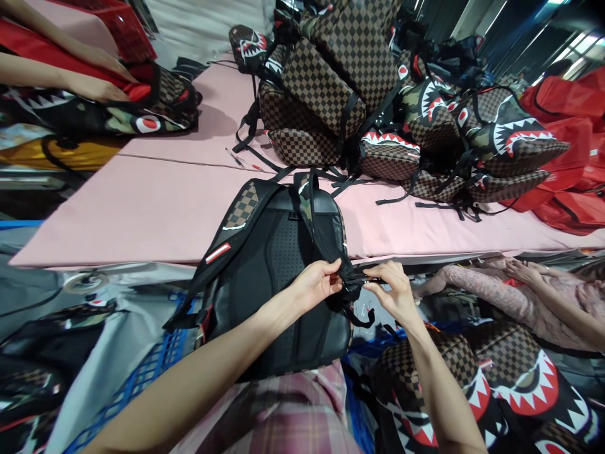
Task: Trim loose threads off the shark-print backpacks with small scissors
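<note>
A black backpack [274,271] with checkered side panels leans against the table edge, its padded back and shoulder straps facing me. My left hand [321,280] is closed on the lower part of the right-hand shoulder strap [307,214]. Beside it, my right hand [390,284] pinches dark metal scissors, or a similar slim tool, against the strap's black webbing; the small details there are hard to make out. A loose webbing end [363,320] curls down below my hands. The other shoulder strap [217,252], with a red and white label, hangs at the left.
On the pink table [142,202], a heap of checkered backpacks [321,94] stands at the back, with red bags [567,145] at the right. A co-worker's hands [108,85] handle a bag at upper left. More shark-mouth backpacks [520,372] lie low at right, near another person's arm [486,280].
</note>
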The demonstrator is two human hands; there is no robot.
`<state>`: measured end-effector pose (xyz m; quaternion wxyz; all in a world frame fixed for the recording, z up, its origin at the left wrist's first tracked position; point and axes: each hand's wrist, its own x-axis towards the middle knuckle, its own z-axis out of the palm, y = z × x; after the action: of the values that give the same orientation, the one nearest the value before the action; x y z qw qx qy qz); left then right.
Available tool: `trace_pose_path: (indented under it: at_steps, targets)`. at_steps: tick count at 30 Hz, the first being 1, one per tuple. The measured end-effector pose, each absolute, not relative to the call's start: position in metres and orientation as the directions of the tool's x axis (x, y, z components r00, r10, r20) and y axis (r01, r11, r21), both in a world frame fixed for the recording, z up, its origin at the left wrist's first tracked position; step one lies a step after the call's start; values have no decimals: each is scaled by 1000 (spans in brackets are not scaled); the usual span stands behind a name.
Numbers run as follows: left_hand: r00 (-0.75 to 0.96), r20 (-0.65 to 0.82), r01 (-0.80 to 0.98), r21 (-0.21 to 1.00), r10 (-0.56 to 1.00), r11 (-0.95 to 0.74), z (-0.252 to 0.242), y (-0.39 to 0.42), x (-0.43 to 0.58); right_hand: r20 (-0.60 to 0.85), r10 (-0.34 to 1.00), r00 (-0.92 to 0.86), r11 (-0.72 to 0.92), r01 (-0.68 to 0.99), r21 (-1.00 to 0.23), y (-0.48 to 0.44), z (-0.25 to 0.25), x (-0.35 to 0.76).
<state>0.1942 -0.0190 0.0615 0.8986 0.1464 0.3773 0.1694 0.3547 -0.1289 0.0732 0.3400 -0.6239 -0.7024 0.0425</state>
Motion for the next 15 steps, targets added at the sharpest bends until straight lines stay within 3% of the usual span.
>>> trace_pose_path:
  at_steps: [8,15]
  targets:
    - [637,-646,-183,403,421,897,63,-19,195,484,875,31,233,848,-476,-126,78,353]
    - [633,-651,-186,397,419,899,64,-19,195,479,878,-7,221,893,-392,-133,79,357]
